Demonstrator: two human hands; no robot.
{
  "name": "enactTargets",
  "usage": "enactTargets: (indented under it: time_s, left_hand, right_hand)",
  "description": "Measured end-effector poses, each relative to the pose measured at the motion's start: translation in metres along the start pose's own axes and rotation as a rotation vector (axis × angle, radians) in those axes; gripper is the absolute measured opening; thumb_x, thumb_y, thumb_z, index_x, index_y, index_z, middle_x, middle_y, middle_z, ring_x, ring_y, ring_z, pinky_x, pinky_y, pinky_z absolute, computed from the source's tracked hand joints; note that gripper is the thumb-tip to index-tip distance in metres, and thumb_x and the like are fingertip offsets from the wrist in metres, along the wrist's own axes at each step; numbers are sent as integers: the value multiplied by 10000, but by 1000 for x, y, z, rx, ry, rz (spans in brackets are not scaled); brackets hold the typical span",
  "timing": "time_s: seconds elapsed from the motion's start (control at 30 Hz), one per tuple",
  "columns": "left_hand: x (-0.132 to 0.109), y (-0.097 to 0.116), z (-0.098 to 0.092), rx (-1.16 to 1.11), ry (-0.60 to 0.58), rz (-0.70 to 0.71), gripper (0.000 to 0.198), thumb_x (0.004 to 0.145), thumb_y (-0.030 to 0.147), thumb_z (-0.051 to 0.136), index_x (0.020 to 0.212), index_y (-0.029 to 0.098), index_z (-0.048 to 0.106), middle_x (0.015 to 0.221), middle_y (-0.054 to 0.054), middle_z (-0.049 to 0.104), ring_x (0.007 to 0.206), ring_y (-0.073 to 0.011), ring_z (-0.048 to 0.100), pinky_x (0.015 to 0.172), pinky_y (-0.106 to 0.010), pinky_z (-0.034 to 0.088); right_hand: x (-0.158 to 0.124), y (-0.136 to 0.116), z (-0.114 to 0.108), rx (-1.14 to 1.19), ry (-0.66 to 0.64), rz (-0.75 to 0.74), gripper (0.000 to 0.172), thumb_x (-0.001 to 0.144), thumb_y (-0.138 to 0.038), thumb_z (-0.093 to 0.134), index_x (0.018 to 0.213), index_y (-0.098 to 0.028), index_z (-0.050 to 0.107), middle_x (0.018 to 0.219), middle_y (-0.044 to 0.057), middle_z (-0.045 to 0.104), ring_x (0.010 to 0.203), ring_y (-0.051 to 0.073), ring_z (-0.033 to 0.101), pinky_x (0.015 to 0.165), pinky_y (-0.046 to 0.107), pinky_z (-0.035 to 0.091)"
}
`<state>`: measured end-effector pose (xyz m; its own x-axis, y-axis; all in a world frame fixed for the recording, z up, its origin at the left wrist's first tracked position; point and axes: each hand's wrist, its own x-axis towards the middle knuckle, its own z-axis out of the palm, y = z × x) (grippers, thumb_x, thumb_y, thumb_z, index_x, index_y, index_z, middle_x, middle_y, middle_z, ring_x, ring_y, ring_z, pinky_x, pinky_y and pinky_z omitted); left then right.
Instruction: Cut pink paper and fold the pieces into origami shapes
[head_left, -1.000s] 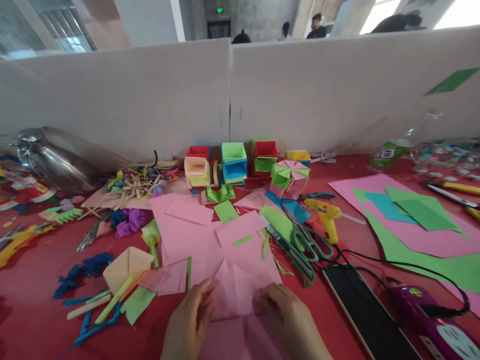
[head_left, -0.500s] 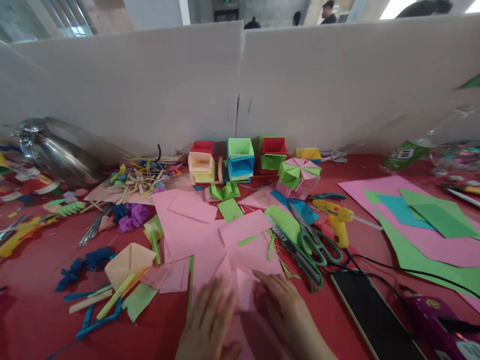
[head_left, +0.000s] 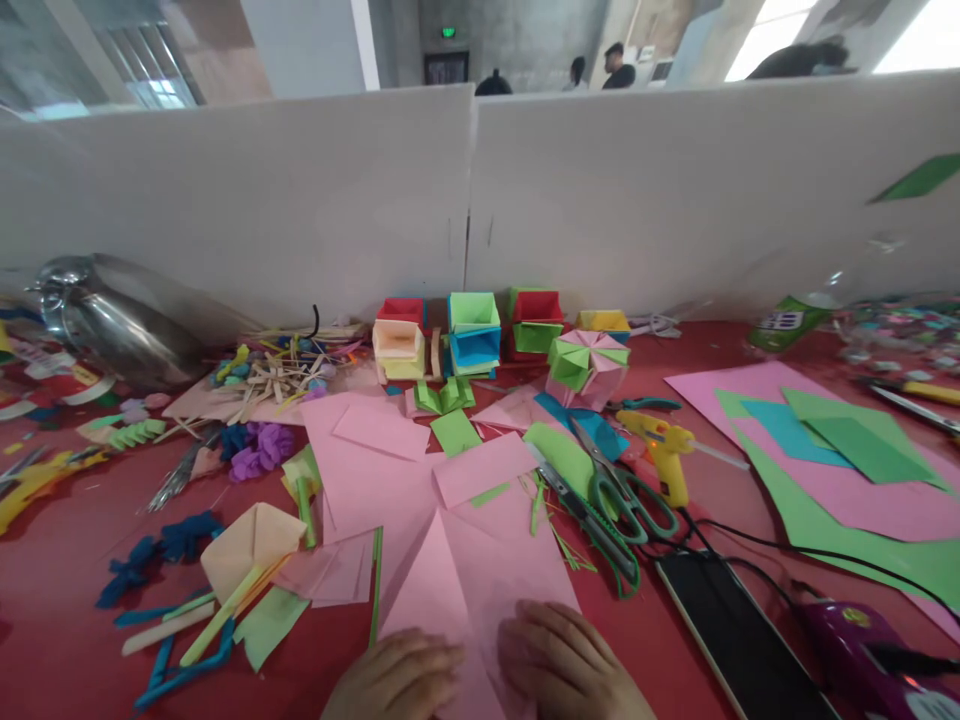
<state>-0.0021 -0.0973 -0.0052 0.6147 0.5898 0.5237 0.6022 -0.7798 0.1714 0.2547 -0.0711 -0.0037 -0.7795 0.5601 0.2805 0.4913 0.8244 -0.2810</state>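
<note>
A pink sheet of paper (head_left: 457,570) lies on the red tabletop (head_left: 67,650) right in front of me, folded to a point that faces away from me. My left hand (head_left: 397,682) presses flat on its near left part, fingers pointing right. My right hand (head_left: 559,665) rests on its near right part with the fingers curled down onto the paper. More pink sheets (head_left: 375,450) lie just beyond the fold.
Green-handled scissors (head_left: 611,500), a yellow glue gun (head_left: 664,450), a black phone (head_left: 731,640) and cables lie to the right. Coloured paper boxes (head_left: 472,330) stand by the white partition (head_left: 600,200). Large pink and green sheets (head_left: 847,480) at far right; paper scraps and a metal kettle (head_left: 112,315) at left.
The pink sheet's left flap has been folded over into a pointed shape. Both hands have slid back toward me to the paper's near edge.
</note>
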Motion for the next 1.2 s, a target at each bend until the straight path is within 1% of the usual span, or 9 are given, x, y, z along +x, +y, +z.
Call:
enactTargets:
  time_s: [0.17, 0.37, 0.53, 0.63, 0.73, 0.8, 0.87, 0.97, 1.2]
  left_hand:
    - [-15, -30, -10, 108, -222, 26, 388, 924, 329, 365, 1277, 192, 447, 1270, -18, 559, 1245, -163, 407, 1003, -308, 362]
    - [-15, -32, -5, -32, -171, 110, 398, 884, 475, 389, 1068, 200, 612, 1119, -21, 665, 1113, -176, 552, 899, -275, 478]
    - [-10, -8, -1, -100, 14, -294, 224, 869, 373, 490, 912, 221, 649, 793, 5, 743, 723, -120, 691, 670, -169, 549]
    - [-17, 2, 11, -114, 65, -567, 283, 866, 390, 480, 1047, 205, 596, 866, -27, 739, 725, -132, 698, 633, -159, 552]
    - [-20, 8, 19, -11, 117, -706, 512, 904, 363, 385, 1343, 109, 323, 1090, -137, 663, 893, -174, 672, 678, -215, 558]
    - [-17, 12, 19, 184, 131, -619, 554, 897, 335, 392, 1382, 101, 262, 1260, -174, 541, 1144, -235, 525, 833, -315, 514]
    - [-10, 14, 17, 344, 83, -357, 496, 878, 344, 430, 1334, 152, 393, 1330, -120, 485, 1293, -274, 322, 998, -392, 374]
    - [0, 16, 17, 365, -41, 69, 343, 884, 294, 434, 1201, 231, 551, 1293, -5, 536, 1272, -217, 363, 1095, -367, 192]
    - [7, 18, 27, 351, -98, 59, 318, 918, 223, 367, 1165, 213, 567, 1195, 11, 611, 1135, -162, 505, 1109, -349, 129]
  right_hand:
    - [4, 0, -4, 179, 39, 127, 292, 802, -86, 499, 998, -248, 643, 1100, 45, 668, 1128, 196, 544, 952, 363, 441]
    - [11, -10, -20, 271, 6, 262, 226, 803, -183, 540, 986, -238, 662, 1090, 95, 669, 1098, 233, 562, 917, 405, 456]
    - [8, -13, -15, 322, 59, 277, 212, 820, -375, 564, 972, -252, 646, 944, 63, 692, 919, 212, 613, 802, 338, 483]
    - [10, -15, -3, 253, 106, 546, 254, 887, -297, 450, 721, -206, 619, 689, 29, 658, 684, 168, 615, 642, 269, 472]
    - [18, -16, 8, 96, 85, 796, 257, 833, -323, 521, 607, -200, 524, 569, 4, 613, 547, 170, 587, 501, 241, 421]
    - [23, -15, 12, 13, 75, 808, 188, 811, -293, 539, 644, -209, 522, 577, -1, 630, 538, 180, 600, 483, 240, 410]
    - [26, -13, 14, -56, 78, 756, 130, 806, -246, 527, 680, -216, 534, 583, -4, 647, 540, 189, 619, 482, 244, 417]
    - [27, -10, 15, -118, 93, 698, 63, 800, -227, 513, 761, -212, 559, 587, 3, 667, 533, 207, 640, 470, 259, 438]
    - [30, -10, 17, -175, 246, 625, 271, 870, -237, 375, 1069, -145, 534, 617, 25, 695, 493, 191, 655, 426, 258, 477]
